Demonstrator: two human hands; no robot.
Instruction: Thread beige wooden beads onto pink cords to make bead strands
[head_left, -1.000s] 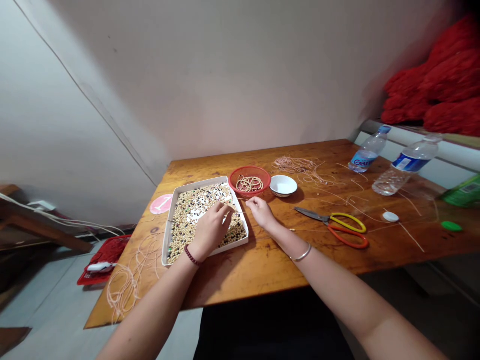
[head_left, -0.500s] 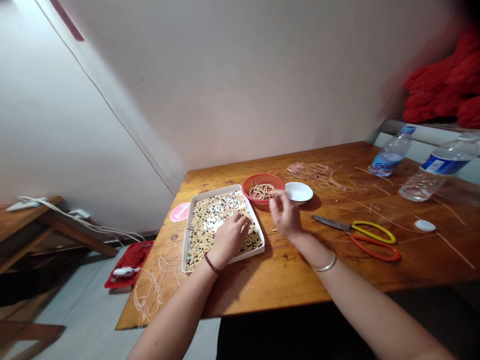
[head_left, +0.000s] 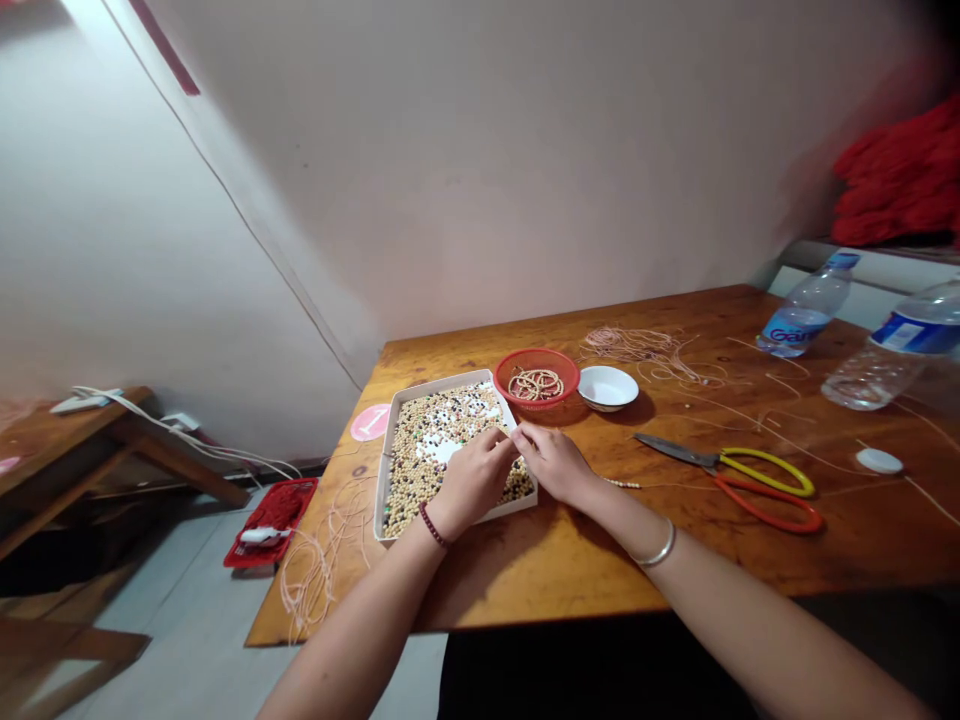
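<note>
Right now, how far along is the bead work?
Part way, by the look of it. Done: strung bead loops sit in the red basket. In hand: the left hand and right hand meet over the white tray's right side, fingertips together; what they pinch is too fine to tell. Left: plenty of loose mixed beads in the tray, and pale cord on the table.

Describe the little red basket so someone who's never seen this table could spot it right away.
On the wooden table, find the white tray of beads. Just beyond its far corner sits a small round red basket holding coiled bead strands; the plain white bowl beside it holds none.
</note>
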